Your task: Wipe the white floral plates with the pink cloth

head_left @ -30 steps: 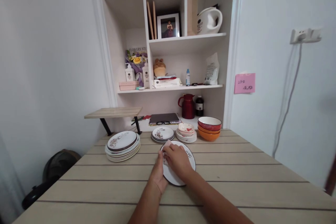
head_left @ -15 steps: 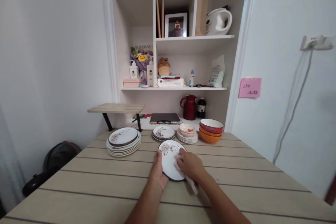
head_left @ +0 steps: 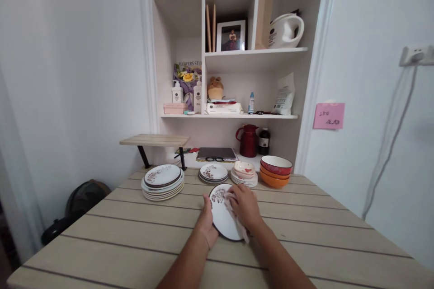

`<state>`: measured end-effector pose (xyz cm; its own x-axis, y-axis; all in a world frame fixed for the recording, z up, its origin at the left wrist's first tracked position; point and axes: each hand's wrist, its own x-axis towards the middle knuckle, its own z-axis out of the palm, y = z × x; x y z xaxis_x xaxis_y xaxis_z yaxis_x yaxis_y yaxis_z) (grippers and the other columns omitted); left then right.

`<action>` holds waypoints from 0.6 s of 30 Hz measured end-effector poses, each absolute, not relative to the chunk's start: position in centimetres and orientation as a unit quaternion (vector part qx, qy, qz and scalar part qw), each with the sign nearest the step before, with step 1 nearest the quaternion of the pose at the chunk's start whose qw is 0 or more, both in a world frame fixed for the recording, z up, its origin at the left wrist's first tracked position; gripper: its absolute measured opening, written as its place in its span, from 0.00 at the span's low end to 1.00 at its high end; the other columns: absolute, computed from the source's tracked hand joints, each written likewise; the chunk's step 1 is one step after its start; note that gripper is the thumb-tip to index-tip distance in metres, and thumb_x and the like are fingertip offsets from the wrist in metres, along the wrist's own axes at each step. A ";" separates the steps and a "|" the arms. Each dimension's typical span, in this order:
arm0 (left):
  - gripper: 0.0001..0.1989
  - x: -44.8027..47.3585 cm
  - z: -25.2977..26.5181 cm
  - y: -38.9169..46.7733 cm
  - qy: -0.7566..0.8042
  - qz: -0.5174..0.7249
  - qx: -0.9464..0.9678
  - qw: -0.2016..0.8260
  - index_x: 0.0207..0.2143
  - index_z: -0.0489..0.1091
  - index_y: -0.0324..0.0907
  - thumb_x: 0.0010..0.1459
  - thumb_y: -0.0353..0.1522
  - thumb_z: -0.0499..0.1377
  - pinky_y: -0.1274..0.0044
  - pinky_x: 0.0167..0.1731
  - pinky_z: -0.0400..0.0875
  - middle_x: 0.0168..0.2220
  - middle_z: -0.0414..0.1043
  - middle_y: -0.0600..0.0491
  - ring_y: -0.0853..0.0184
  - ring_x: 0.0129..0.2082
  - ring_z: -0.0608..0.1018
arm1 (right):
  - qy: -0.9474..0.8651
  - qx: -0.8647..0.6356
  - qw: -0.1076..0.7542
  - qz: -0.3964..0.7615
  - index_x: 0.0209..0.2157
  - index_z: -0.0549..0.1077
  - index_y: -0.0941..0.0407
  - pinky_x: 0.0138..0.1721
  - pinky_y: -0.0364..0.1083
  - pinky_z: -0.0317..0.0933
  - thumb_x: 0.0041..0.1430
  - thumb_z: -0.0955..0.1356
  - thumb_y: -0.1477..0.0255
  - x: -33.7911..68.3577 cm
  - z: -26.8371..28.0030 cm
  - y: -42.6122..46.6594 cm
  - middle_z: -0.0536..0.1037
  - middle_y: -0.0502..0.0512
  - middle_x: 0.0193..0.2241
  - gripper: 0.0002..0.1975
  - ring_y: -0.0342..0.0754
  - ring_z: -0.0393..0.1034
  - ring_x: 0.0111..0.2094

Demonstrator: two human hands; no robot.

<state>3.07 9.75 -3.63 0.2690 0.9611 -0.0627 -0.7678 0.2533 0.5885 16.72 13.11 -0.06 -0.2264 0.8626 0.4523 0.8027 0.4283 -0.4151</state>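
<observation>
A white plate [head_left: 222, 216] with a dark rim and a brown flower print is tilted up above the table. My left hand [head_left: 206, 223] grips its left edge, thumb at the rim and the other fingers hidden beneath. Against the plate's upper right face, my right hand [head_left: 244, 205] is closed on a pale pink cloth [head_left: 241, 229], whose loose end hangs down over the plate's lower right edge. Just beyond the plate are a small stack of similar flowered plates [head_left: 213, 172] and some small white dishes [head_left: 244, 181] with pinkish bowls [head_left: 244, 169] on top.
A taller stack of plates [head_left: 163, 185] stands at the left, by a small raised wooden shelf [head_left: 156, 140]. Red and orange bowls [head_left: 275, 172] are nested at the right. Behind the slatted table [head_left: 322, 226] sit a red jug [head_left: 248, 141] and a dark bottle [head_left: 264, 141].
My right hand and the cloth have moved up across the plate towards its top right edge. The left hand keeps its hold. The whole view has shifted slightly.
</observation>
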 end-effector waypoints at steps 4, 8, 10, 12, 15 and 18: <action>0.39 2.9 -4.0 10.2 0.215 0.583 0.208 0.755 0.58 0.63 0.40 0.54 0.57 0.45 0.62 0.55 0.62 0.50 0.73 0.40 0.53 0.53 0.73 | -0.775 -0.561 0.281 0.070 0.38 0.70 0.56 0.37 0.44 0.53 0.54 0.63 0.74 18.4 -0.7 13.2 0.76 0.57 0.37 0.09 0.50 0.68 0.39; 0.39 2.8 -3.9 10.1 0.211 0.575 0.213 0.762 0.57 0.63 0.40 0.54 0.58 0.45 0.63 0.55 0.62 0.50 0.73 0.40 0.53 0.52 0.73 | -0.791 -0.550 0.255 0.083 0.36 0.69 0.56 0.29 0.43 0.48 0.55 0.63 0.72 18.0 -0.7 12.5 0.77 0.56 0.31 0.07 0.48 0.68 0.31; 0.39 2.8 -3.7 9.8 0.218 0.569 0.216 0.763 0.56 0.65 0.39 0.55 0.57 0.45 0.63 0.54 0.63 0.50 0.73 0.40 0.54 0.52 0.74 | -0.810 -0.525 0.247 0.088 0.35 0.69 0.55 0.29 0.43 0.47 0.53 0.64 0.72 17.0 -0.5 11.8 0.77 0.54 0.31 0.07 0.48 0.67 0.31; 0.38 2.7 -3.5 9.6 0.231 0.565 0.220 0.761 0.54 0.66 0.38 0.54 0.57 0.46 0.64 0.53 0.64 0.48 0.74 0.40 0.54 0.51 0.74 | -0.832 -0.490 0.243 0.093 0.35 0.69 0.54 0.29 0.43 0.47 0.51 0.65 0.73 15.7 -0.3 10.9 0.77 0.53 0.31 0.07 0.47 0.67 0.32; 0.38 2.5 -3.4 9.4 0.250 0.557 0.228 0.758 0.52 0.68 0.35 0.53 0.57 0.50 0.65 0.51 0.66 0.46 0.76 0.39 0.54 0.50 0.75 | -0.855 -0.444 0.248 0.098 0.35 0.69 0.53 0.32 0.42 0.49 0.52 0.64 0.74 14.0 -0.1 9.8 0.76 0.51 0.35 0.07 0.47 0.67 0.36; 0.38 2.4 -3.4 9.5 0.237 0.548 0.237 0.767 0.52 0.68 0.35 0.53 0.57 0.51 0.64 0.50 0.67 0.45 0.76 0.39 0.53 0.49 0.76 | -0.857 -0.426 0.276 0.093 0.38 0.69 0.53 0.34 0.42 0.51 0.55 0.63 0.74 13.3 -0.1 9.7 0.75 0.52 0.39 0.08 0.47 0.67 0.40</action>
<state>2.41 9.46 -3.42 0.2883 0.9519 -0.1039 -0.7277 0.2883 0.6223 13.31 9.67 -0.14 -0.4854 0.7804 0.3942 0.6781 0.6206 -0.3937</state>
